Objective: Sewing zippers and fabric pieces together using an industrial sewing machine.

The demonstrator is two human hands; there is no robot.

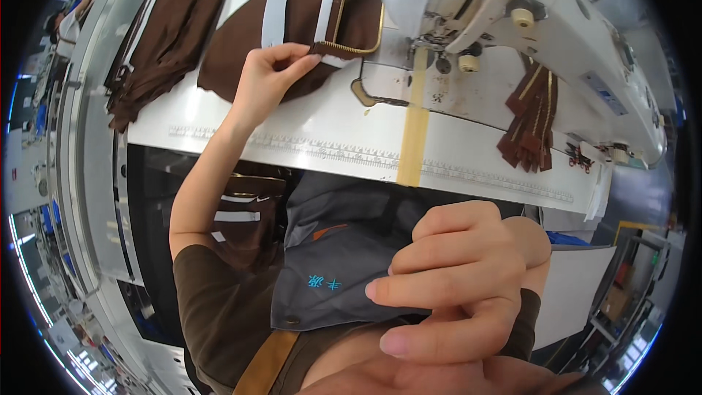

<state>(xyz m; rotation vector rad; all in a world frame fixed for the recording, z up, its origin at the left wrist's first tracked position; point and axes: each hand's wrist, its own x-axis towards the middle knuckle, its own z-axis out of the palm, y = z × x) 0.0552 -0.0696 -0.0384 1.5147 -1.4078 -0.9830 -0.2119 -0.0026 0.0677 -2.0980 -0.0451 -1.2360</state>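
My left hand [267, 80] is closed in a pinch at the near corner of a brown fabric piece [238, 36]. A gold-toothed zipper [349, 49] runs along that piece's edge and bends at the corner by my fingertips. White strips [276, 11] cross the brown cloth. The piece lies on the white table, left of the sewing machine's needle area [435, 40]. My right hand [461, 278] is raised close to the camera, over the dark grey apron [344, 249]. Its fingers are half curled, with thumb and forefinger apart, and nothing shows between them.
A stack of brown fabric [175, 25] lies at the table's left. Short brown zipper pieces [532, 117] and small red-handled snips [580, 158] are on the right. Yellow tape [415, 124] crosses the printed ruler [329, 148]. More brown pieces [248, 212] hang below the front edge.
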